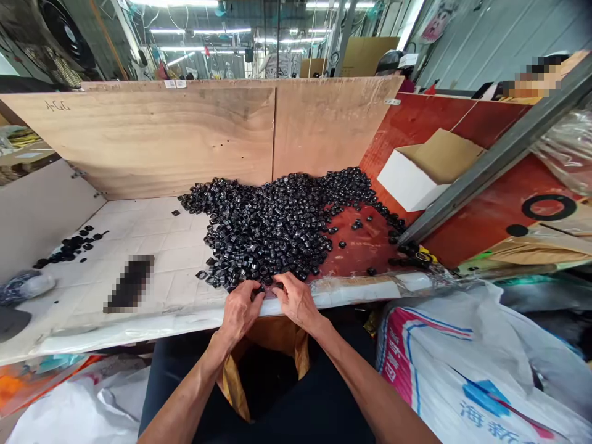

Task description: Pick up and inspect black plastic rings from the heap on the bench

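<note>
A large heap of small glossy black rings (272, 228), perhaps plastic or rubber, spreads across the bench. My left hand (238, 311) and my right hand (296, 302) rest together at the near bench edge (324, 299), their fingertips in the heap's lower rim. The fingers hide whatever lies directly beneath them, and any ring held between them is too small to make out. A smaller scatter of black pieces (69, 246) lies on the white tiled lining (152, 234) at the left. Loose rings also dot the red board (361, 243) right of the heap.
Plywood panels (157, 135) wall the bench's far side. A white box with a tan flap (430, 169) sits on red boards behind a grey metal rail (499, 154). A large woven sack (467, 370) stands at my right, and a pixelated patch (129, 283) covers part of the bench.
</note>
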Motion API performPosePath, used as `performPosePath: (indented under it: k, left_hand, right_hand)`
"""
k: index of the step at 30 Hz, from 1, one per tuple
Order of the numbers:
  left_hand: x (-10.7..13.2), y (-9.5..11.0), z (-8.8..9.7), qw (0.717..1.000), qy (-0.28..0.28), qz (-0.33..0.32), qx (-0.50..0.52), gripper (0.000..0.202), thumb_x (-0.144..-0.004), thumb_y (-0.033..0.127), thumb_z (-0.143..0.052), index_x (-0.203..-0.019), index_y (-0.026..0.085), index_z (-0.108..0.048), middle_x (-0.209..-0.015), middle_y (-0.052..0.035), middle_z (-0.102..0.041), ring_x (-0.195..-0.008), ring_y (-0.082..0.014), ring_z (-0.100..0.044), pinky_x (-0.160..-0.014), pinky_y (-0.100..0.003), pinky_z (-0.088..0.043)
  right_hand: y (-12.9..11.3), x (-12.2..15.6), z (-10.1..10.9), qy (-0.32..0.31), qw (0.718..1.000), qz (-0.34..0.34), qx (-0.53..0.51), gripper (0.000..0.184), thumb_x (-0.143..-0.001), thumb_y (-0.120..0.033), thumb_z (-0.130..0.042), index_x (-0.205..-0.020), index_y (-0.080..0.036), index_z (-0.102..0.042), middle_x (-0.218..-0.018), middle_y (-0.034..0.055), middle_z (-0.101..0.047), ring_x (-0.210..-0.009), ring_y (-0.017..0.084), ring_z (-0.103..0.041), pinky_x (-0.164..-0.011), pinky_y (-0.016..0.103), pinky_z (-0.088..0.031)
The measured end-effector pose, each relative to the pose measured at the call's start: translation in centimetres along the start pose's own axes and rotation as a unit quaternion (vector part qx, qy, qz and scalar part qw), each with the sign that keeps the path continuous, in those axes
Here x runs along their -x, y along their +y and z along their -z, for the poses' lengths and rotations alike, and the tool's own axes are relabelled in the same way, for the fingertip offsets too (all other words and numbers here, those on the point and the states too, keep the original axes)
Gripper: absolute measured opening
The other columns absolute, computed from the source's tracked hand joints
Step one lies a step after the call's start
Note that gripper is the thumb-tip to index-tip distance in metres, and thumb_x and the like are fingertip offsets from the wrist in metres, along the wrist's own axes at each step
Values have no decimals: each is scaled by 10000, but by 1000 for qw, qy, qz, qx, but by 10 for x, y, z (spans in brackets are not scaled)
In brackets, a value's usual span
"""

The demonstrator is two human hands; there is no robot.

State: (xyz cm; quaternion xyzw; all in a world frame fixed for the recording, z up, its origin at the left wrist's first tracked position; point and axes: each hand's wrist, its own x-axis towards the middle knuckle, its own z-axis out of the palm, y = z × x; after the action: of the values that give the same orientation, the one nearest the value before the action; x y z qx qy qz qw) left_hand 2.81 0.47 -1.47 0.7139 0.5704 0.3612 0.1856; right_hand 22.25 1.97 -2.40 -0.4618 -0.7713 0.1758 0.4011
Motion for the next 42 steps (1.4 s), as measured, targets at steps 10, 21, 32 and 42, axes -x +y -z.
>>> performPosePath:
  k: [10, 21, 32, 42]
  left_hand:
    - [-2, -4, 14, 956, -51, 84, 277, 197, -881, 303, -678, -1065, 240, -705, -993, -53, -800, -883, -226, -759, -835, -378, -607]
    - [24, 5, 14, 995, 84, 16, 51, 143, -971, 234, -569, -1023, 290, -689, -994, -47, -750, -913, -233, -730, -813, -371, -589]
    - [15, -20, 36, 992, 76, 20, -94, 193, -922, 228, -624, -1074, 300, -717, -1016, -56, -728, -841, -238, -732, -757, -343, -578]
    - [17, -21, 41, 996, 17, 56, 61, 167, -894, 250, -646, -1038, 268, -729, -973, -48, -710, -816, -199, -693, -735, -329, -589]
  right_hand:
    - [-14, 4, -3, 34, 958, -100, -266, 194, -913, -295, -678, -1085, -231, -740, -1089, 61, -717, -891, 183, -697, -792, 298, -597]
    - [-12, -3, -6, 51, 960, -150, -230, 181, -891, -316, -655, -1027, -215, -721, -914, 58, -720, -738, 204, -720, -644, 327, -635]
    - [-11, 5, -6, 55, 964, -139, -219, 183, -877, -326, -698, -1023, -217, -718, -892, 53, -731, -773, 209, -741, -657, 309, -617]
    - [-10, 9, -1, 45, 969, -130, -207, 166, -889, -313, -686, -1018, -212, -717, -927, 44, -712, -769, 187, -681, -658, 288, -557]
